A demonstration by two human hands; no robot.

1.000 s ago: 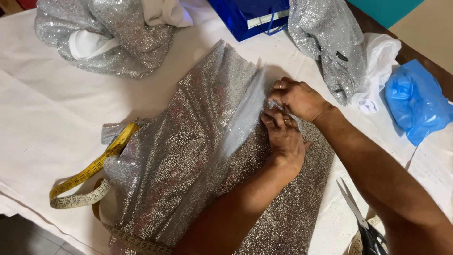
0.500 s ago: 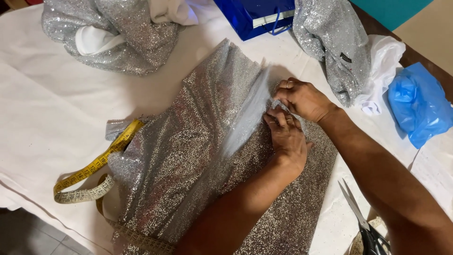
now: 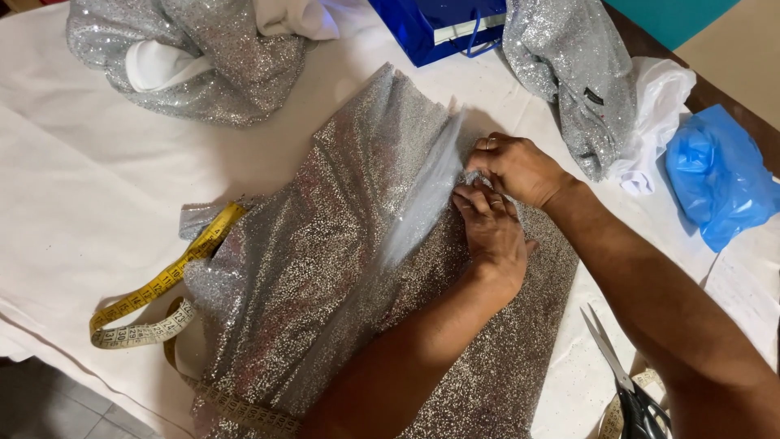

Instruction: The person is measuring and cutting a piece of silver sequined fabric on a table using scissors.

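We look down on a table covered with a plain white cloth (image 3: 106,203). In the middle lies a large piece of silver glitter fabric (image 3: 325,268), spread almost flat, with a long fold (image 3: 422,195) standing up along its middle where the paler back side shows.

Our left hand (image 3: 491,236) lies palm down on the fabric just beside this fold. The fingers are stretched and pressed together, and their tips touch the edge of the fold; it seems to us that this hand keeps the slippery material from sliding. Our right hand (image 3: 520,167) is curled, the fingers bent in, and it pinches a small bit of the glitter fabric at the upper part of the fold. The two hands touch each other there. We cannot tell if something small, such as a pin, is between the fingers.

A yellow and white measuring tape (image 3: 154,305) lies at the left edge of the fabric, partly under it. A pair of scissors with dark handles (image 3: 626,382) rests on the cloth near our right forearm, easy to reach. Further away are two crumpled heaps of the same silver material (image 3: 219,61) (image 3: 569,65), a shiny blue bag (image 3: 435,24) and a blue plastic bag (image 3: 719,175).
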